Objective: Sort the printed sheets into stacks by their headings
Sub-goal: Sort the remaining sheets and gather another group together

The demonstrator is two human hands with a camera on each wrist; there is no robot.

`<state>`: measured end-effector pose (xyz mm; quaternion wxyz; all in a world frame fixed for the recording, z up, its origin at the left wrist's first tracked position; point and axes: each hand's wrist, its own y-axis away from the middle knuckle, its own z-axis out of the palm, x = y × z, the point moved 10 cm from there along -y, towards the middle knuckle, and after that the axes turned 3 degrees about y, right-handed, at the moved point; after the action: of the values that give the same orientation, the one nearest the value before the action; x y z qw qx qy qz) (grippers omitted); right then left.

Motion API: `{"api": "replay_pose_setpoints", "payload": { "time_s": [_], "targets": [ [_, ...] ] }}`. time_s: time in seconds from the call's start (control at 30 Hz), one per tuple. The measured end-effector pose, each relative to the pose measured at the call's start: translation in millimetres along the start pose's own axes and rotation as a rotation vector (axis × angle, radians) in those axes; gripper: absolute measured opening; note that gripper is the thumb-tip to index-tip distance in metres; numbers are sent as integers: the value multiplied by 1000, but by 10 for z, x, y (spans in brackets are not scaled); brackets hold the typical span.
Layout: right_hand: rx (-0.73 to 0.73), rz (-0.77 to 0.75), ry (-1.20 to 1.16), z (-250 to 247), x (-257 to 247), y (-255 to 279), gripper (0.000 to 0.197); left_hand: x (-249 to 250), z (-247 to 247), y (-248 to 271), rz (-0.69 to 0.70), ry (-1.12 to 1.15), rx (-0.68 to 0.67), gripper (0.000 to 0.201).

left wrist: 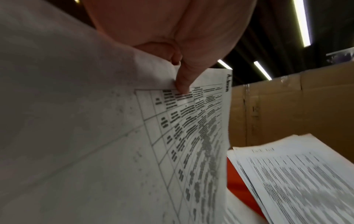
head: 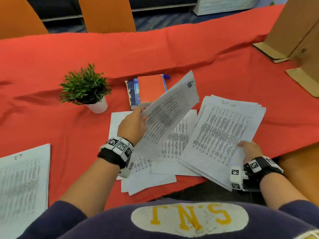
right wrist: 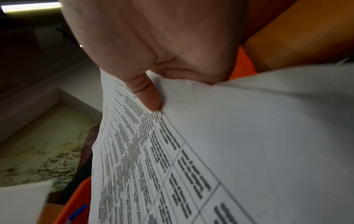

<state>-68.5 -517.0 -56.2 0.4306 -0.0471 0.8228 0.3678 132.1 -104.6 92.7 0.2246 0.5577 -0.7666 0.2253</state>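
Wearing a navy sweatshirt [head: 172, 219] with yellow letters, closest to the lens, at the near edge of a table draped in a red cloth [head: 155, 52]. Left hand [head: 133, 125] pinching one printed sheet [head: 169, 114] between thumb and fingers, lifting it tilted above loose sheets [head: 165, 152] lying on the cloth. Right hand [head: 248, 150] clamping, thumb on top, the near corner of a thick stack [head: 222, 133] headed "Task List", just right of the loose sheets. Another stack [head: 22, 183] resting well left of them. Beyond the loose sheets, lying flat: books [head: 146, 90]; left of the books, standing: a potted plant [head: 86, 87]. Cardboard boxes [head: 296, 31] standing far right; orange chair backs [head: 105, 14] showing past the table's far edge.
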Motion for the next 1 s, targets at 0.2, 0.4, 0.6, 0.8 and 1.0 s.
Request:
{"api": "replay_pose_setpoints", "payload": {
  "time_s": [0.2,0.4,0.6,0.8,1.0],
  "targets": [
    [-104,18,75,269,-212,63,47,-120,-564,-3,-103,418,141,9],
    [-352,-64,69,1199,-522,491,14,-488,-78,148,-351,686,43,10],
    [-565,-87,9,1850,-531,832,53,-775,388,430,-509,685,-95,43],
    [-888,-97,-152,2258,-668,1226,60,-833,406,560,-490,671,-90,25],
    [-706,-316,209,2248,-556,980,34,-839,688,620,-465,580,-162,45]
  ]
}}
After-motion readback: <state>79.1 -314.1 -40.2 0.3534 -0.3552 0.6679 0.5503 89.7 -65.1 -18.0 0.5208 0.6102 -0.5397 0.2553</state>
